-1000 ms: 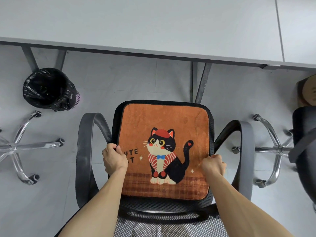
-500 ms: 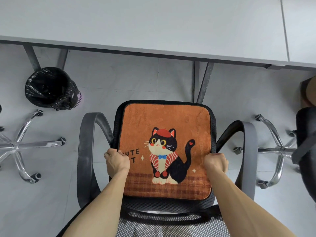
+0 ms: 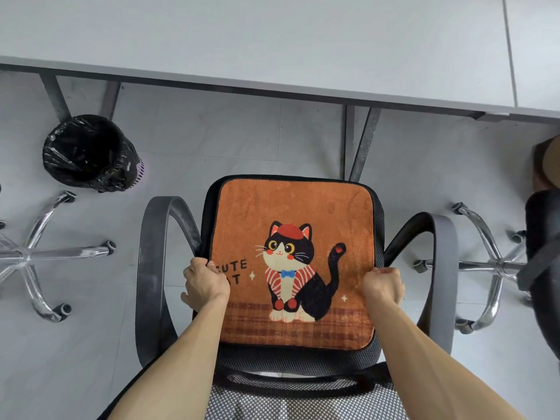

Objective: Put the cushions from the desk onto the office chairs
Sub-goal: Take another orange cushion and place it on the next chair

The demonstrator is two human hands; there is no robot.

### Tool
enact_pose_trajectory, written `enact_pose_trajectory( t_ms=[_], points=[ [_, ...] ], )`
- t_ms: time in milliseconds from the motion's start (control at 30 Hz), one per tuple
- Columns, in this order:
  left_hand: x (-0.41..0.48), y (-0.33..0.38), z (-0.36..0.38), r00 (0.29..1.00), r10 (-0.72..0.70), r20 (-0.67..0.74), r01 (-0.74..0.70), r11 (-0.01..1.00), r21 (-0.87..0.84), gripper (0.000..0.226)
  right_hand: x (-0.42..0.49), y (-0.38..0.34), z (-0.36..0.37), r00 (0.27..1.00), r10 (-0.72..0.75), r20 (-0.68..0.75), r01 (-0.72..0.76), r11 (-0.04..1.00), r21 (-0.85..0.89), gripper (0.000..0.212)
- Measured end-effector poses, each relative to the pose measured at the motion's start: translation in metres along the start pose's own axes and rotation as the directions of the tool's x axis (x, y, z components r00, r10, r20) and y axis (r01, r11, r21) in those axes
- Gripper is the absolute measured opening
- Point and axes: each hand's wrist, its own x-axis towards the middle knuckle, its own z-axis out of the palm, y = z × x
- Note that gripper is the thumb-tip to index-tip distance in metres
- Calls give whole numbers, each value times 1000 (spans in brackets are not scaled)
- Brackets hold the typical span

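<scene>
An orange cushion (image 3: 291,207) printed with a black-and-white cat lies flat on the seat of a black mesh office chair (image 3: 151,268) directly below me. My left hand (image 3: 206,283) is closed around the cushion's left edge, covering part of the printed lettering. My right hand (image 3: 383,286) is closed around its right edge. Both forearms reach in over the chair's mesh backrest. The grey desk (image 3: 272,40) spans the top of the view, and no cushion shows on the visible part.
A bin lined with a black bag (image 3: 91,153) stands on the floor at left, beside a chrome chair base (image 3: 36,256). Another black office chair (image 3: 542,268) with a chrome base sits at right. Desk legs (image 3: 360,144) rise just beyond the cushion.
The cushion and both hands have shifted very slightly toward me on the seat. Both hands keep their grip on its edges.
</scene>
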Motion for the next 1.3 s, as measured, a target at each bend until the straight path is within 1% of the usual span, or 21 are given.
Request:
enact_pose_trajectory(
  t_ms=[133,333,533,733,767,800,833,867,900,933,967,1000,1033,1100,1167,1233,1300],
  points=[
    [2,-1,1,1000,-2,-3,2,1000,19,13,2,0,2,1000,-7,-8,7,1000,-1,28],
    [3,0,3,999,-41,1,41,999,-18,11,3,2,3,1000,-17,-14,17,1000,-9,30],
    [4,-1,1,1000,-17,4,17,1000,-17,11,3,2,4,1000,-14,-9,14,1000,0,31],
    [3,1,2,1000,-6,9,6,1000,-19,15,12,5,-2,1000,-6,0,6,999,34,29],
    [2,1,3,1000,28,-8,-28,1000,-8,21,13,6,-4,1000,-25,6,25,999,23,30],
    [0,1,4,993,105,-46,-105,994,13,29,12,6,-4,999,-54,3,54,999,3,30],
    [-4,2,4,972,218,-83,-215,976,47,38,10,7,-4,995,-100,-11,100,995,-21,31],
    [-7,3,5,934,348,-85,-340,935,100,47,5,7,-2,984,-174,-32,173,984,-48,33],
    [-11,4,7,889,457,-34,-447,880,158,54,0,7,0,959,-279,-48,275,958,-79,36],
    [-13,4,11,852,520,58,-520,831,195,61,-7,7,3,914,-403,-41,397,911,-115,42],
    [-14,4,15,828,539,154,-560,799,217,68,-13,7,7,856,-517,1,511,846,-153,48],
    [-13,3,20,816,527,237,-575,784,234,74,-17,8,13,804,-591,73,593,783,-189,55],
    [-11,1,24,809,508,296,-579,775,252,79,-17,9,18,775,-614,151,632,742,-224,61],
    [-5,-3,26,790,496,360,-600,744,292,87,-12,15,28,775,-577,257,632,719,-289,70],
    [-1,-4,25,777,488,398,-615,723,314,93,-1,21,32,779,-556,289,626,699,-345,72],
    [-1,-1,23,783,469,409,-607,722,333,98,6,25,34,773,-561,296,634,663,-397,74],
    [-5,2,23,792,454,408,-595,723,351,101,6,24,35,779,-556,291,625,653,-427,76]
  ],
)
